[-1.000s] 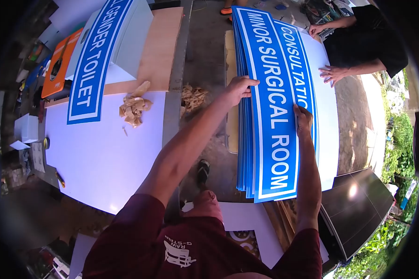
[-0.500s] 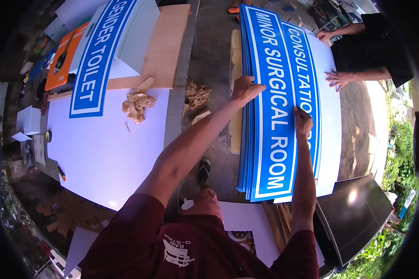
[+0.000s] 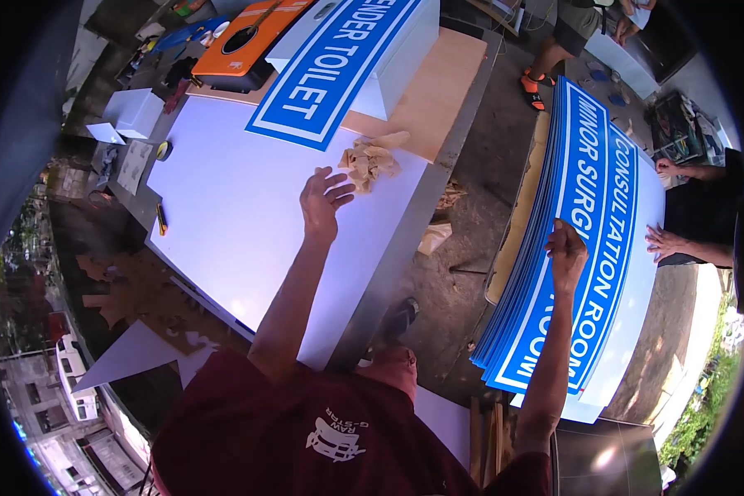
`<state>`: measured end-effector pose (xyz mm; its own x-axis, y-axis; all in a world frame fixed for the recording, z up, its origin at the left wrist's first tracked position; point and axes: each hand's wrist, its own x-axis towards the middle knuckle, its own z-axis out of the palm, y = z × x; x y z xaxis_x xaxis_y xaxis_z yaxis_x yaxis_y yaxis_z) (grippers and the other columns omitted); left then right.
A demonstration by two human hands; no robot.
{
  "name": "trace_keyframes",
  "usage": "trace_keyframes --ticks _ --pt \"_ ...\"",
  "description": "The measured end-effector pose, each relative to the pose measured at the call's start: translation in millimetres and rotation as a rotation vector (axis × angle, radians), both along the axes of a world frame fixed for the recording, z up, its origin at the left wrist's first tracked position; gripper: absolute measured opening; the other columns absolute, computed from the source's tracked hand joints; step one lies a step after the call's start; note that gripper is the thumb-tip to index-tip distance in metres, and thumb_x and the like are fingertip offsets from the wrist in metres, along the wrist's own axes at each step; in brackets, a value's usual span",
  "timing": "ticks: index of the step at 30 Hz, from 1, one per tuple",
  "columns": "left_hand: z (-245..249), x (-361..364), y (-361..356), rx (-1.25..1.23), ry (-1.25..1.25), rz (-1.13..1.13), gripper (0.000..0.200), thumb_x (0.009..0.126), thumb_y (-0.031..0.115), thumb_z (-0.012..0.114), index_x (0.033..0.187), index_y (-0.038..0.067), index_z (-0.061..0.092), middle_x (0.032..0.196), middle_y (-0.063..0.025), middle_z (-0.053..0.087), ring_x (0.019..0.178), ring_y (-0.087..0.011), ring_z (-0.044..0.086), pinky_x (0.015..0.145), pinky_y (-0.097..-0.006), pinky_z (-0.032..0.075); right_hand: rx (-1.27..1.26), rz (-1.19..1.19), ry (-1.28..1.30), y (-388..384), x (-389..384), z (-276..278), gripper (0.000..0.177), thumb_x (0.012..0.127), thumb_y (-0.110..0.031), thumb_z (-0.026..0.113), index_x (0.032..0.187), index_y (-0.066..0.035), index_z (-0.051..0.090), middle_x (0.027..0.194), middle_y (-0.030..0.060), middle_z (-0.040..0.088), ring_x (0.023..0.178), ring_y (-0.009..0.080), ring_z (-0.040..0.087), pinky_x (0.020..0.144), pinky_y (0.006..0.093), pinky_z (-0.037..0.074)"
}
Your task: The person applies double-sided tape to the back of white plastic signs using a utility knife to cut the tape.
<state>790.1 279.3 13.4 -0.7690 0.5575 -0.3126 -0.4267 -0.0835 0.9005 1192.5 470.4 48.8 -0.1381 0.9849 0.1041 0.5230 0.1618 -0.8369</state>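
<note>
My left hand (image 3: 328,202), fingers spread and holding nothing, is above a white sheet (image 3: 223,182), beside a crumpled wad of tan tape or paper (image 3: 370,165). Over a blue sign reading MINOR SURGICAL ROOM (image 3: 572,194), my right hand (image 3: 565,256) has its fingers curled together; whatever they pinch, if anything, is hidden. That sign tops a thick stack of blue-edged panels. Alongside it lies a CONSULTATION ROOM sign (image 3: 612,248). A blue sign ending in ENDER TOILET (image 3: 302,107) rests at the far side of the left table, partly against a white box (image 3: 401,70).
Another person's hand (image 3: 665,243) touches the right-hand sheet's edge. A cutter (image 3: 162,219), a tape roll (image 3: 164,150) and an orange case (image 3: 244,41) are on the left. Tan scraps (image 3: 435,237) lie on the floor between the tables. Someone in orange shoes (image 3: 534,89) stands beyond.
My left hand has left the sign stack, swung left over the white sheet and opened. My right hand stays over the signs. The view has turned left.
</note>
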Motion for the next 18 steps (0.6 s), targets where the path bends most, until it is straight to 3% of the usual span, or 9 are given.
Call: trace_keyframes --ticks 2,4,6,10,13,18 --pt "22 -46 -9 0.089 0.043 0.016 0.065 0.106 0.042 0.04 0.144 -0.011 0.032 0.132 -0.0302 0.053 0.117 -0.0371 0.061 0.095 -0.0478 0.055 -0.186 0.179 0.211 -11 -55 2 0.035 0.102 -0.03 0.06 0.11 0.002 0.072 0.076 0.0072 0.067 0.065 0.0124 0.065 0.057 0.0269 0.051" --pt "45 -80 -7 0.196 0.037 0.038 0.073 0.106 0.048 0.039 0.147 -0.012 0.027 0.137 -0.0328 0.049 0.127 -0.0391 0.054 0.102 -0.0512 0.051 -0.285 0.305 0.355 -24 -117 2 0.038 0.101 -0.031 0.062 0.116 0.003 0.068 0.09 0.0102 0.069 0.076 0.0152 0.068 0.066 0.0274 0.055" --pt "55 -113 -4 0.306 -0.053 0.036 0.059 0.105 0.044 0.048 0.134 -0.007 0.044 0.124 -0.0305 0.059 0.113 -0.0365 0.066 0.093 -0.0478 0.059 -0.38 0.402 0.435 -28 -181 4 0.041 0.1 -0.033 0.064 0.119 0.003 0.065 0.097 0.0121 0.069 0.082 0.0177 0.069 0.072 0.0281 0.057" --pt "49 -152 4 0.384 -0.091 -0.067 0.036 0.103 0.019 0.055 0.124 -0.01 0.052 0.111 -0.0257 0.068 0.096 -0.0322 0.074 0.081 -0.0416 0.065 -0.616 0.453 0.637 -24 -292 6 0.046 0.099 -0.027 0.066 0.132 0.003 0.055 0.115 0.0159 0.067 0.101 0.0232 0.068 0.091 0.0343 0.056" --pt "50 -158 -1 0.438 -0.156 -0.106 0.031 0.101 0.012 0.057 0.118 -0.014 0.055 0.107 -0.0245 0.07 0.091 -0.0322 0.075 0.079 -0.0427 0.065 -0.803 0.399 0.836 -19 -353 11 0.048 0.098 -0.023 0.067 0.136 0.002 0.051 0.121 0.018 0.065 0.109 0.0266 0.067 0.099 0.0387 0.055" --pt "80 -143 -12 0.62 -0.24 -0.171 0.028 0.096 0.008 0.064 0.115 -0.012 0.059 0.104 -0.0216 0.071 0.089 -0.032 0.075 0.077 -0.0425 0.066 -0.888 0.583 1.049 -25 -395 24 0.05 0.097 -0.016 0.066 0.139 0.005 0.047 0.132 0.0209 0.062 0.118 0.031 0.064 0.102 0.0448 0.054"
